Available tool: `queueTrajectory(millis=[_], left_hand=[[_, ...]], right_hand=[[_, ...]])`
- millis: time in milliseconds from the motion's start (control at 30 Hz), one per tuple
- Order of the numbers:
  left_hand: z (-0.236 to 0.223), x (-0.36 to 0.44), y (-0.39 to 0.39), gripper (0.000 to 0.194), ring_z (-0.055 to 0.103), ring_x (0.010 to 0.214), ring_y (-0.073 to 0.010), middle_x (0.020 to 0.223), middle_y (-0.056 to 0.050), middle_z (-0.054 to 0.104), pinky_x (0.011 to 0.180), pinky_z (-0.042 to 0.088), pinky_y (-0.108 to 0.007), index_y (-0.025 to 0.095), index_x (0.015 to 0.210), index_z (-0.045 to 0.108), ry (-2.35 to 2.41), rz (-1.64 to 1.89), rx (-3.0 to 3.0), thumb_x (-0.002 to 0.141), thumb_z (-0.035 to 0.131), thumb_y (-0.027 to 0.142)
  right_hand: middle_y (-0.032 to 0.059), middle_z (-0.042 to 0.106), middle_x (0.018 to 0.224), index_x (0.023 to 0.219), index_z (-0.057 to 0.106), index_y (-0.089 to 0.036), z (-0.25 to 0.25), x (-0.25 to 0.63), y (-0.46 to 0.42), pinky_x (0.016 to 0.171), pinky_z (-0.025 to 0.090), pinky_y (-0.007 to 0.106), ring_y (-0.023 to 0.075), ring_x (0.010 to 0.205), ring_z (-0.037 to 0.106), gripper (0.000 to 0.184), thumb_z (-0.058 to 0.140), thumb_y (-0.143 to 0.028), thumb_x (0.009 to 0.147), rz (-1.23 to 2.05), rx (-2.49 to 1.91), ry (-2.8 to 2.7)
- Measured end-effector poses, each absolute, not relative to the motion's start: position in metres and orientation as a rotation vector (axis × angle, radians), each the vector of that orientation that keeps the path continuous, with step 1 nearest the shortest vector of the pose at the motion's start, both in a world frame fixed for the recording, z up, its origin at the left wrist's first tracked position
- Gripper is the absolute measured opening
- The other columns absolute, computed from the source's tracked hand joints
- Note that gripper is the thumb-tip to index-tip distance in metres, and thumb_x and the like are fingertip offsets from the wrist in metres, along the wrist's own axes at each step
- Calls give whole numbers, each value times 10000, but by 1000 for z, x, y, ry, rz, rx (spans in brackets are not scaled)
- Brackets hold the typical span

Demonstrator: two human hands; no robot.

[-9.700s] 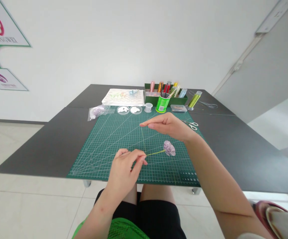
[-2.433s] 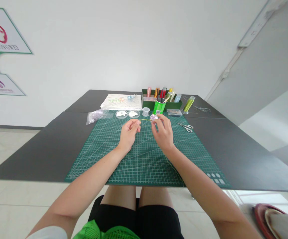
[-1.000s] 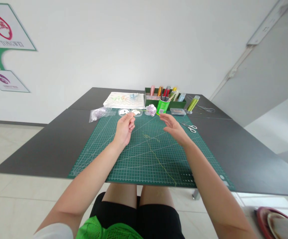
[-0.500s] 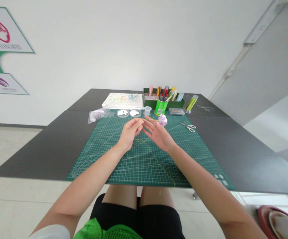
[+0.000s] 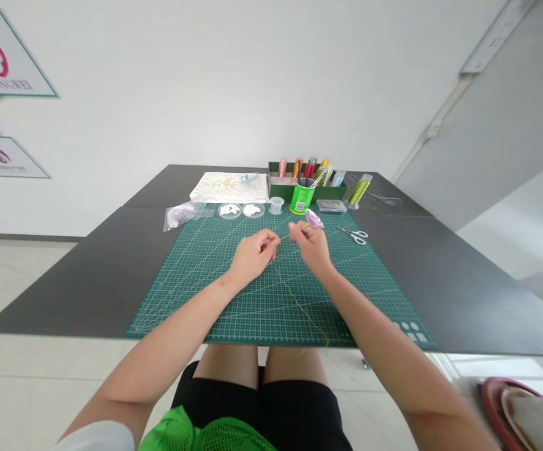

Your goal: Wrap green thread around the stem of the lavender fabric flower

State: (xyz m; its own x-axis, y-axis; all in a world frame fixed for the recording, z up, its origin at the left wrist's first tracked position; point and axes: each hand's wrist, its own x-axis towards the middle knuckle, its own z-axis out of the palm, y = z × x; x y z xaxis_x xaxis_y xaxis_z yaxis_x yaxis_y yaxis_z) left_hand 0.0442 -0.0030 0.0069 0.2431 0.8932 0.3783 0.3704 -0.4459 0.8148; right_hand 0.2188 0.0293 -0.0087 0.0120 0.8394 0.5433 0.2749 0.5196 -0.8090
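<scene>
Between my two hands runs the thin yellow-green stem of a pale purple artificial flower (image 5: 314,218). My left hand (image 5: 255,254) pinches the stem's lower end between thumb and fingertips. Nearer the bloom, my right hand (image 5: 311,245) has its fingers closed around the stem, with the flower head showing just above its knuckles. A fine yellow-green thread (image 5: 294,300) trails from beneath my left hand across the green cutting mat (image 5: 177,300) to the mat's front edge. The fingertips hide part of the stem, and I cannot tell where the thread joins it.
Scissors (image 5: 356,235) lie on the mat's right side. Behind my hands stand two dishes of white pieces (image 5: 253,210), a small clear cup (image 5: 276,205), a green can of tools (image 5: 302,197) and a green box (image 5: 280,190) of thread spools. A plastic bag (image 5: 178,216) lies left.
My right hand has gone from outstretched fingers to a closed grip on the stem. My left hand has shifted slightly right and down. The flower head has tilted and moved right.
</scene>
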Motion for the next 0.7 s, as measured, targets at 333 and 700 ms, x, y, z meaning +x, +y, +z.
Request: queueTrajectory(millis=[333,700], left_hand=[[7,47,-7,173,472,469,-115,559,61,614,547,327,-241,206,814,632,1084,1180,1856,961,563,264],[2,49,-4,197,512,500,-130,538,68,603,606,366,-253,215,761,613,1162,1150,1904,952,571,233]], right_hand=[[10,504,585,533,495,-220,-5,212,23,637,442,331,166,606,496,637,571,-725,914,875,-849,-1633],[-16,409,566,549,421,-223,-11,212,21,559,328,302,143,563,392,645,517,-718,950,698,-983,-1730]])
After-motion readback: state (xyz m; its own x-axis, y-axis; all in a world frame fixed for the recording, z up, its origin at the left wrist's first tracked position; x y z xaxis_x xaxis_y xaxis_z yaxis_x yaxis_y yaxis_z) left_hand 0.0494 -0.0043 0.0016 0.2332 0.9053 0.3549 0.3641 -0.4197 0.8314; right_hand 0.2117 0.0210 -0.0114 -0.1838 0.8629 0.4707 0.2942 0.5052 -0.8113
